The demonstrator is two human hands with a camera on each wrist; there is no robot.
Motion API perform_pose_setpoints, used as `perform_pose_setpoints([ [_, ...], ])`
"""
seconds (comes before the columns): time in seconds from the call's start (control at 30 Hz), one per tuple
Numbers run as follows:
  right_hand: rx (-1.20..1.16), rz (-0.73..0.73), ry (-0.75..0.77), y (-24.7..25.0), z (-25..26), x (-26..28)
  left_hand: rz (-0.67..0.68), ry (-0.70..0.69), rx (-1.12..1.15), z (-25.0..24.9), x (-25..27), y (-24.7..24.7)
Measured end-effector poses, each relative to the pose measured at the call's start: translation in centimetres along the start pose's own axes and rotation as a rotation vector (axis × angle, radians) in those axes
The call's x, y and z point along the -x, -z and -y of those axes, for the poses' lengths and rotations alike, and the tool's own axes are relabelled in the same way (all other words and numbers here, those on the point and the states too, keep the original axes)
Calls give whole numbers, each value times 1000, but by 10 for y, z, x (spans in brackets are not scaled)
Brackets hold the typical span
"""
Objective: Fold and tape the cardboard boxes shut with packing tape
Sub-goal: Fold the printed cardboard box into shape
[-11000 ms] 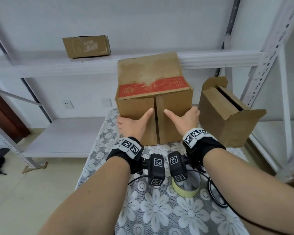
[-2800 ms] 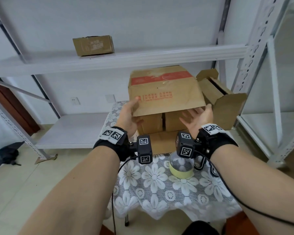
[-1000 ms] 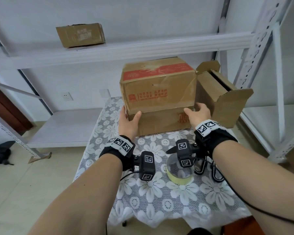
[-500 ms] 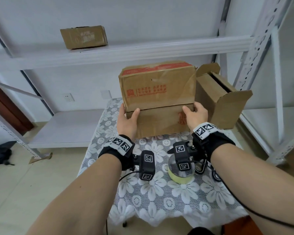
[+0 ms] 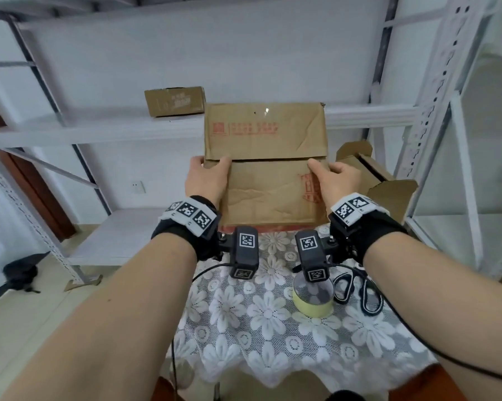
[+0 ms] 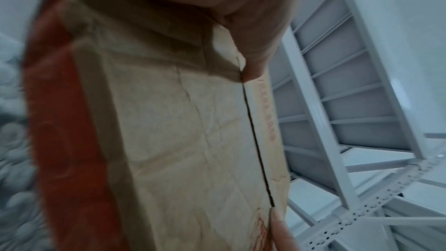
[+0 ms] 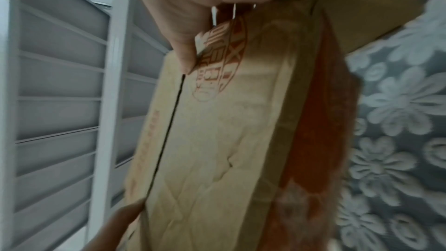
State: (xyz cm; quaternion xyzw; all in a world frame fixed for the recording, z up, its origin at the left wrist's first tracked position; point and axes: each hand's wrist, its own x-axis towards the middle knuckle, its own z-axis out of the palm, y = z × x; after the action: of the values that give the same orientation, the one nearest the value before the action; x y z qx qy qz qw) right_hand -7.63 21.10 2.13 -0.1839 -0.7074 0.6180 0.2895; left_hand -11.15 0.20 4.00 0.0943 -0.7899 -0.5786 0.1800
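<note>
A large brown cardboard box (image 5: 265,140) with red print is tipped up, its two folded flaps facing me and meeting in a horizontal seam. My left hand (image 5: 208,173) grips the box's left edge with the thumb on the seam. My right hand (image 5: 329,173) grips the right edge the same way. The left wrist view shows the box (image 6: 181,131) and the dark seam running away from my thumb (image 6: 253,49). In the right wrist view the box (image 7: 217,140) fills the middle. A roll of yellowish tape (image 5: 313,299) stands on the table below my right wrist.
Black scissors (image 5: 357,287) lie right of the tape on the flowered tablecloth (image 5: 244,328). A second box (image 5: 388,192) with open flaps stands at the right. A small box (image 5: 174,101) sits on the white shelf (image 5: 85,131) behind. Metal shelf posts (image 5: 435,111) rise at the right.
The box has been raised and tipped back, so its flap face now points at me. Both hands have stayed on its side edges, thumbs at the seam.
</note>
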Motion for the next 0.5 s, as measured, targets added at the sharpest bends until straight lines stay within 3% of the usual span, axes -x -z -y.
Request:
perform_pose_setpoints([
  [0.27, 184, 135, -58, 2, 39, -6, 92, 99, -256, -24, -12, 24],
  [0.5, 423, 437, -122, -2, 32, -2, 219, 13, -446, 8, -10, 21],
])
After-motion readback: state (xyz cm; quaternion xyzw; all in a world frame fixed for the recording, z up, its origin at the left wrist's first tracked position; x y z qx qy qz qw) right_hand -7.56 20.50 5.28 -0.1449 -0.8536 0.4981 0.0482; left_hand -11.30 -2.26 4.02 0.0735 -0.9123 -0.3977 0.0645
